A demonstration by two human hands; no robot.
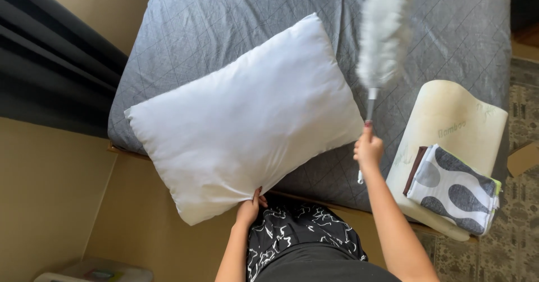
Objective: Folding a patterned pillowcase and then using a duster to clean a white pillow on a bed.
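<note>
White pillow (pixel 241 119) is hanging mid-frame from left hand (pixel 249 208), fingers pinching one edge and risking slip; right hand (pixel 369 150) is fisted around duster (pixel 382 32).

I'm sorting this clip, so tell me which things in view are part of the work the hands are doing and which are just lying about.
In use:
white pillow, held at its lower edge by the left hand
fluffy duster, held by its handle in the right hand

Lying about:
foam pillow on the grey mattress
folded patterned cloth on top of it
carpet
</note>
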